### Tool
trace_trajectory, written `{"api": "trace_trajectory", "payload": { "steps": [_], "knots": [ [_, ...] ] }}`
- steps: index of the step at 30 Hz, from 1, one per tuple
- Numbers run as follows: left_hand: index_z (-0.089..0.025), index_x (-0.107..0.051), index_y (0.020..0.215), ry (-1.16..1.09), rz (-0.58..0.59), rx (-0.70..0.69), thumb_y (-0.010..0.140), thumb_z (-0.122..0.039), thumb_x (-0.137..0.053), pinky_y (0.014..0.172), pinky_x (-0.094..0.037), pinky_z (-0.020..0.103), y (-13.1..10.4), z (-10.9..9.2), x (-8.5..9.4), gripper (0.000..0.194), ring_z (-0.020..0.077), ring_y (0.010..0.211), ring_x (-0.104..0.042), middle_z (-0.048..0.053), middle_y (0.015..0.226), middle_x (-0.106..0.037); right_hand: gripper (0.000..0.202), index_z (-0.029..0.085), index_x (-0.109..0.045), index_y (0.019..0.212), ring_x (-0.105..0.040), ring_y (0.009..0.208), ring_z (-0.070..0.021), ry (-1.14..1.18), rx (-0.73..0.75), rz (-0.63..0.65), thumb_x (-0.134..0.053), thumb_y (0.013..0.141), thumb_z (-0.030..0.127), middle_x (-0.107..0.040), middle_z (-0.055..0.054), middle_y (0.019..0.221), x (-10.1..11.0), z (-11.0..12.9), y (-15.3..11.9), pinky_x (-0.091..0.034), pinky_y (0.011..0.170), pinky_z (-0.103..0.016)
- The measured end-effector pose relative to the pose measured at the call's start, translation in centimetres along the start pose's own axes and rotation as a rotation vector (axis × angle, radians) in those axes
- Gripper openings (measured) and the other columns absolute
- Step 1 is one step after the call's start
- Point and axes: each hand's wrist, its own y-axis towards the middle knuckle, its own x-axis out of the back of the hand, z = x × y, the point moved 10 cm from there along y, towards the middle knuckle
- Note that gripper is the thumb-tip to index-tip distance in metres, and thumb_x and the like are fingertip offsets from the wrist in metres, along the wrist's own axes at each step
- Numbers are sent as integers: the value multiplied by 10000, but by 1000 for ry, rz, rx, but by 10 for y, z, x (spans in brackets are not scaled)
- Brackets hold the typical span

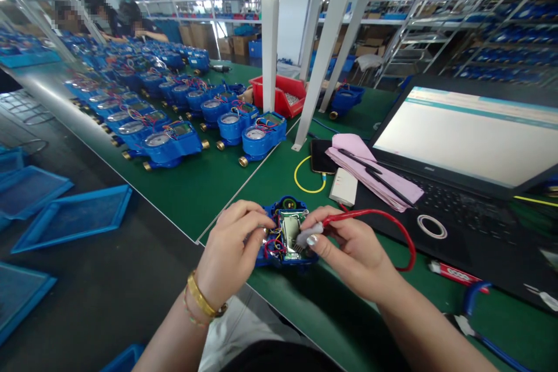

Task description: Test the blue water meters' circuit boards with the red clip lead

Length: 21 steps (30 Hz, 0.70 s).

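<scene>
My right hand (355, 250) grips a pale grey moulded connector (310, 235) between thumb and fingers; its row of thin prongs points down onto the lower part of a rectangular grey display (290, 228), though I cannot tell whether the tips make contact. A thick, glossy red cable (392, 218) runs from the connector and loops out to the right over that hand. My left hand (235, 238) is curled at the left side of the opened blue plastic meter housing (285, 260), fingertips beside its thin red and yellow wires (274, 246); I cannot confirm whether it pinches one. The housing lies on the green bench top (209, 200) near its front edge, directly between both hands, with the display uppermost. I note a gold-coloured bracelet (199, 296) on the left wrist. Beyond, to the left, rows of blue meters with brass-coloured pipe ends (174, 142) stand on the bench, and a red plastic bin (264, 96) sits behind the nearest ones. To the right I record a black laptop (473, 186), with pink folded sheets (387, 183) and a small white box (344, 187) at its left side.
</scene>
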Motion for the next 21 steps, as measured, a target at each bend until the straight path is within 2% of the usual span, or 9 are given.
{"api": "trace_trajectory", "payload": {
  "steps": [3, 6, 10, 13, 15, 18, 21],
  "knots": [
    [-218, -640, 875, 34, 92, -53, 850, -87, -540, 832, -422, 301, 7, -1, -3, 166, 143, 934, -539, 12, 982, -580, 112, 176, -611, 893, -565, 665, -106, 32, -27, 5, -529, 862, 246, -604, -18, 804, -1, -3, 0, -462, 597, -222],
    [-211, -631, 828, 52, 117, -79, 852, -106, -556, 814, -413, 297, 11, -2, -4, 131, 141, 903, -532, 4, 950, -584, 114, 173, -619, 870, -570, 678, -119, 88, -64, -12, -551, 841, 259, -599, -26, 813, -2, -6, 2, -467, 603, -239],
    [-176, -580, 794, 55, 55, -94, 888, -117, -480, 774, -407, 284, 14, -2, -2, 149, 140, 847, -520, 17, 863, -569, 110, 175, -624, 829, -570, 666, -109, 303, -136, -60, -614, 804, 282, -593, -21, 801, 2, -15, 3, -471, 592, -226],
    [-173, -547, 803, 7, -30, -31, 899, -147, -442, 745, -407, 284, 13, 8, 7, 145, 149, 832, -530, 28, 848, -564, 200, 171, -622, 829, -581, 656, -104, 512, -236, -105, -678, 764, 352, -602, -15, 768, 10, -32, -1, -470, 601, -227],
    [-178, -530, 809, -114, -49, 67, 905, -205, -443, 723, -409, 290, 11, 22, 10, 133, 158, 817, -539, 32, 854, -570, 307, 157, -612, 831, -579, 617, -102, 566, -372, -119, -719, 711, 419, -605, -11, 731, 14, -52, -9, -453, 592, -233],
    [-185, -494, 813, -485, -2, 242, 915, -316, -458, 711, -426, 292, 7, 42, 2, 170, 166, 807, -548, 33, 852, -588, 433, 135, -587, 818, -569, 570, -102, 502, -585, -103, -746, 617, 483, -592, -5, 697, 16, -84, -28, -417, 577, -240],
    [-191, -469, 808, -735, -33, 324, 903, -332, -508, 667, -416, 253, 5, 51, -2, 175, 141, 757, -519, 0, 763, -557, 444, 137, -551, 839, -575, 581, -117, 342, -645, -68, -659, 636, 518, -581, -11, 719, 18, -102, -40, -423, 592, -263]
  ]
}}
